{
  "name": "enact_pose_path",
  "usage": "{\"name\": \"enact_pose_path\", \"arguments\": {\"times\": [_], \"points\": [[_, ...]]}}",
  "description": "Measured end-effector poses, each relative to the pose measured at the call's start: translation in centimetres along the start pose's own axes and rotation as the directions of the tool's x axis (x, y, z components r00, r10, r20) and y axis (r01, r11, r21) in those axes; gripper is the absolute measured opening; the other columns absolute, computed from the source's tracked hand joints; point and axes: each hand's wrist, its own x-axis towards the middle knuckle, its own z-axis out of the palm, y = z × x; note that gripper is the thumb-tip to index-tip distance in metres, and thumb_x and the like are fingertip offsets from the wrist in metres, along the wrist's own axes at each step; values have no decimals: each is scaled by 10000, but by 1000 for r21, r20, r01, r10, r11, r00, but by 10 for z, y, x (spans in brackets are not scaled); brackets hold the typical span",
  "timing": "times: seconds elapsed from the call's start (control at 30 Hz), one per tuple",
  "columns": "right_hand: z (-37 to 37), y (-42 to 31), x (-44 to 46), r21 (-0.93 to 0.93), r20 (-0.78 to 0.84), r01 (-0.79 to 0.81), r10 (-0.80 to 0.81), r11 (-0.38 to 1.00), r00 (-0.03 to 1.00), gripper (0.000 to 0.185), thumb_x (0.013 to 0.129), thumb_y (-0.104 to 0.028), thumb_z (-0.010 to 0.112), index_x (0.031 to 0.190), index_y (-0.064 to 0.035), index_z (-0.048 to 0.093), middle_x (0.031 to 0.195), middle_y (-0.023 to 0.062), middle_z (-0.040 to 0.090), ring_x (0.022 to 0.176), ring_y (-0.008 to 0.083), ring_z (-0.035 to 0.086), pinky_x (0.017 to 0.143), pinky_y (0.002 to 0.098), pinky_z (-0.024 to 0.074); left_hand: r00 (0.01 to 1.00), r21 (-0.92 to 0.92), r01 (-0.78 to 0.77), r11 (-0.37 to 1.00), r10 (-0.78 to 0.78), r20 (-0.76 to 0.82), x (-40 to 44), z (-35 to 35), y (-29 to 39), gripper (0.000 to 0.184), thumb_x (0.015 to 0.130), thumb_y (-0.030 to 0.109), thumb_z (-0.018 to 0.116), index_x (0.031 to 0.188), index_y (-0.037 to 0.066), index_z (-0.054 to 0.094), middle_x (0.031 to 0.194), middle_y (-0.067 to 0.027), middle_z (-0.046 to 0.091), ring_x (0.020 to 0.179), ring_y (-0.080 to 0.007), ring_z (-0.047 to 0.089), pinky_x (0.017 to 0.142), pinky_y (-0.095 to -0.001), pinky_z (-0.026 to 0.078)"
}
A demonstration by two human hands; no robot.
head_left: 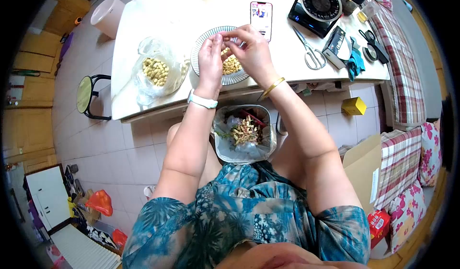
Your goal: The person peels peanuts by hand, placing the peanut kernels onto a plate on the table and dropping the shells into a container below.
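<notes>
Both hands meet over a striped plate (196,60) on the table. My left hand (209,58) has its fingers closed, the tips at my right hand's fingertips. My right hand (252,51) is bent in a pinch. Whatever lies between the fingertips is too small and covered to make out. Below them, shelled peanuts (232,65) lie on the plate, partly hidden by the hands. To the left, a clear plastic bag (143,89) holds peanuts in their shells (155,72). A lined bin (223,153) between my knees contains peanut shells (247,131) and other scraps.
On the white table (158,15) lie a phone (261,20), scissors (311,51), a black fan (320,7), a small box (337,47) and a blue cloth (355,63). A stool (86,95) and a pink bin (107,17) stand left. A yellow box (354,106) sits on the floor.
</notes>
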Motion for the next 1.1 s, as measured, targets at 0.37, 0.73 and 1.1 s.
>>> {"name": "enact_pose_path", "arguments": {"times": [0.37,0.73,1.1], "points": [[42,-7,3,-148,-10,363,-368,920,930,160,754,-4,729,903,-31,677,1007,80,683,917,263,662,736,352,557,981,-110,-63,992,41,-190,13,-3,7,450,1124,313,390,1015,-24,667,907,-78,676,809,-140,623,731,-272,512],[47,-4,7,-150,19,354,-355,923,935,197,767,-36,705,958,-24,655,1053,79,678,1000,282,636,796,363,548,963,-109,-45,993,14,-269,19,0,6,428,1107,323,442,977,-10,677,901,-70,672,814,-143,613,750,-286,501],[35,0,4,-167,71,366,-359,915,930,160,797,-62,664,952,-23,677,1056,76,681,1015,278,629,813,363,557,970,-162,-7,987,-33,-242,16,4,-4,432,1113,337,420,1006,-2,665,910,-73,661,829,-145,612,754,-281,509]]}}
